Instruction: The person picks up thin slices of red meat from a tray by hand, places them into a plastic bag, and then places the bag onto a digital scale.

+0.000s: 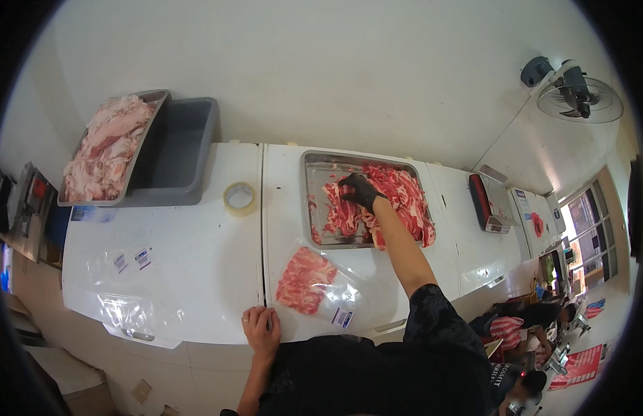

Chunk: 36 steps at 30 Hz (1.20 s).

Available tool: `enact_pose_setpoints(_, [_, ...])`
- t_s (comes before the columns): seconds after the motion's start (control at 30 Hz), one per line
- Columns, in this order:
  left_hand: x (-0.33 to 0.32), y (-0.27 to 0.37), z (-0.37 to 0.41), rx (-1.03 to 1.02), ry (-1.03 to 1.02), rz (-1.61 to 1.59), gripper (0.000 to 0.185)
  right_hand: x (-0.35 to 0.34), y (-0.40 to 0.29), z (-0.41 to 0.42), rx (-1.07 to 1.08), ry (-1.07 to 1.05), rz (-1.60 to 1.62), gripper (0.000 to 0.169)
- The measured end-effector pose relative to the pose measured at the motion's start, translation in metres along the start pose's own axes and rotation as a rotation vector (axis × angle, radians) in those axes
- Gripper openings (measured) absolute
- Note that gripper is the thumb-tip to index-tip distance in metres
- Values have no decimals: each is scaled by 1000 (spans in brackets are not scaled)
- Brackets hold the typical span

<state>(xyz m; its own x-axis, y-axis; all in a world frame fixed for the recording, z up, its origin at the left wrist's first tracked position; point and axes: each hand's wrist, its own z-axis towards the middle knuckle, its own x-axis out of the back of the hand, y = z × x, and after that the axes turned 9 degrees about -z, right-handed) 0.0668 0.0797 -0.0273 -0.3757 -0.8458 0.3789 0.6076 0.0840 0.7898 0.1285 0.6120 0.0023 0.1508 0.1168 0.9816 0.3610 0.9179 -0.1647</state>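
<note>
My right hand, in a black glove, reaches into a metal tray and touches the raw sliced meat on its left side; its fingers are curved, and whether they grip a slice cannot be made out. A larger heap of red meat slices fills the tray's right part. My bare left hand rests on the front edge of the white freezer top, with its fingers curled. Between my left hand and the tray lies a clear plastic bag holding flat meat slices, with a printed label at its corner.
A roll of clear tape lies left of the tray. Farther left, a tray of pale, fatty meat leans on a grey plastic tub. Empty labelled bags lie at front left. A scale stands right; people work beyond.
</note>
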Motion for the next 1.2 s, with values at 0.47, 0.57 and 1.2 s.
enact_pose_setpoints(0.47, [-1, -1, 0, -16, 18, -20, 13, -11, 35, 28, -54, -108, 124, 30])
enact_pose_setpoints(0.57, [0, -5, -4, 30, 31, 2, 16, -17, 20, 22, -1, 6, 182, 28])
enact_pose_setpoints(1.2, [1, 1, -1, -13, 13, -31, 11, 10, 1, -18, -52, 233, 281, 15])
